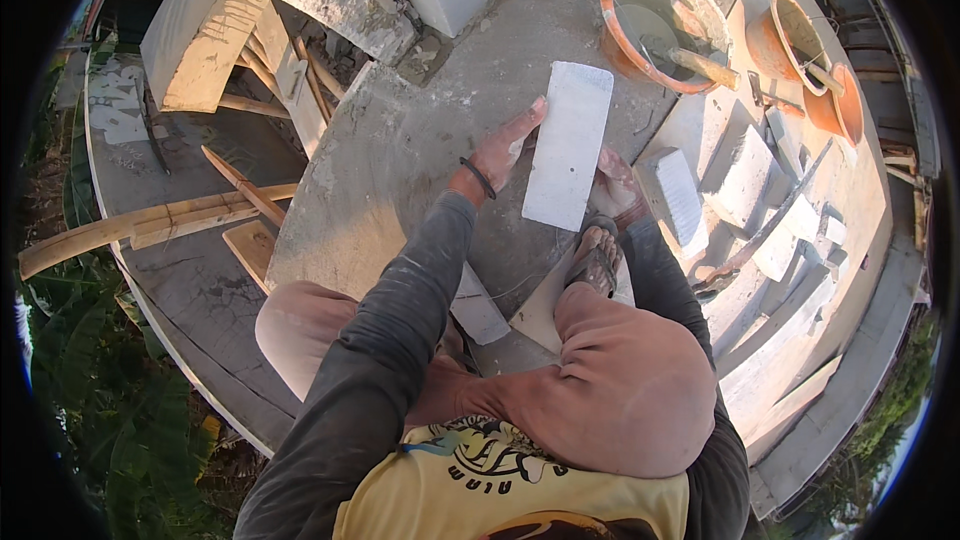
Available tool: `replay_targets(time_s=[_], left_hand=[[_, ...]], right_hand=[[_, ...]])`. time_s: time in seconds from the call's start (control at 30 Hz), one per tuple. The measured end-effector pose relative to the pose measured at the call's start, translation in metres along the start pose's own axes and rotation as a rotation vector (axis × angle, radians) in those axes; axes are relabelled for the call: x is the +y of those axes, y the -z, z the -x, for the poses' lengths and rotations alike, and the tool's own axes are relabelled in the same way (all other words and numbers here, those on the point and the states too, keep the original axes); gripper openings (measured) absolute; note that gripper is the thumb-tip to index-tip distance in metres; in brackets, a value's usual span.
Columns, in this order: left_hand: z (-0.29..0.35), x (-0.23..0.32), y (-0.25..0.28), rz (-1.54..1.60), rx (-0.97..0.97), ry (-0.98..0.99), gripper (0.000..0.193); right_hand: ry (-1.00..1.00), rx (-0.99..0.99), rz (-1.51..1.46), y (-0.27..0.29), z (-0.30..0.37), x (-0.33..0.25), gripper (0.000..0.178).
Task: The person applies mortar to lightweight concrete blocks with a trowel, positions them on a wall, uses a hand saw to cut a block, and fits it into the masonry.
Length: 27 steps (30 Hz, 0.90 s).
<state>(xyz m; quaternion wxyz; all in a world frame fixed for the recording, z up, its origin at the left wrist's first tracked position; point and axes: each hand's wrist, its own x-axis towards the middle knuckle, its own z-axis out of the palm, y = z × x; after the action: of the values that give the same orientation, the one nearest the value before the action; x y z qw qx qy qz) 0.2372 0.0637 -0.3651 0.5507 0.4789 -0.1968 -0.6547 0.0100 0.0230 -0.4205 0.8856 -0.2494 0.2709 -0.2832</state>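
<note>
A white, flat rectangular lightweight concrete block (pixel 570 145) is held up in front of me, tilted slightly, its broad face toward me. My left hand (pixel 505 145), dusted white, grips its left edge with the thumb along the side; the other fingers are partly hidden. On the lower right edge is my right hand (pixel 617 190), partly covered by the block, its fingers tucked behind it. Close below the block is my foot in a dark sandal (pixel 597 255). A smaller white block piece (pixel 478 305) lies between my legs.
An orange bucket (pixel 608 35) of grey mortar with a wooden-handled tool stands ahead right; two more orange buckets (pixel 765 45) (pixel 845 120) are beyond. Cut blocks (pixel 735 175) and a long-bladed tool (pixel 765 235) lie right. Bamboo poles (pixel 150 230) and the platform edge are left.
</note>
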Motion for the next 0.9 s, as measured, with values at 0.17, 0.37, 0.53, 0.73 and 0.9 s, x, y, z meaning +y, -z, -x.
replay_targets(time_s=[0.17, 0.37, 0.53, 0.73, 0.9], left_hand=[[0.01, -0.006, 0.027, 0.064, 0.092, -0.081, 0.086], [0.03, -0.024, 0.062, -0.024, 0.314, -0.092, 0.065], [0.041, -0.011, 0.103, 0.054, 0.277, -0.092, 0.061], [0.032, -0.009, 0.092, -0.095, 0.242, -0.122, 0.052], [0.041, 0.0, 0.069, -0.307, 0.294, -0.212, 0.051]], right_hand=[[-0.068, 0.063, 0.291, -0.05, -0.038, -0.004, 0.063], [-0.211, 0.091, 0.556, -0.067, -0.062, 0.019, 0.058], [-0.194, 0.037, 0.309, -0.087, -0.065, 0.039, 0.057], [-0.129, 0.044, 0.491, -0.036, -0.065, 0.044, 0.069], [-0.042, 0.114, 1.124, -0.096, -0.061, 0.015, 0.086]])
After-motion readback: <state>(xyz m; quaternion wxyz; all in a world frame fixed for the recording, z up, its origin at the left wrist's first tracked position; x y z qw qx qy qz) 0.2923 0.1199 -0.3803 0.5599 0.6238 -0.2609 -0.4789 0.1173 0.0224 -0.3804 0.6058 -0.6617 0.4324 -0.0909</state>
